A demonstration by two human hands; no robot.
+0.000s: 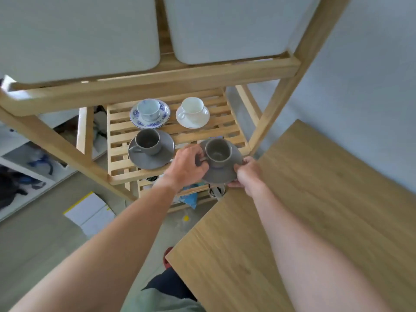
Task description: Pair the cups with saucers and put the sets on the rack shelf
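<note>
Both hands' grip around grey cup (218, 152) and saucer (217, 176).

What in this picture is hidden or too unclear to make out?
- Head view: whether the grey saucer already rests on the slatted shelf; both hands cover its edges.
- The grey cup's handle, hidden by the left hand.
- The lower shelf's contents, blocked by the saucer, the arms and the right hand.
- The two white bins above, cut off by the top edge.
</note>
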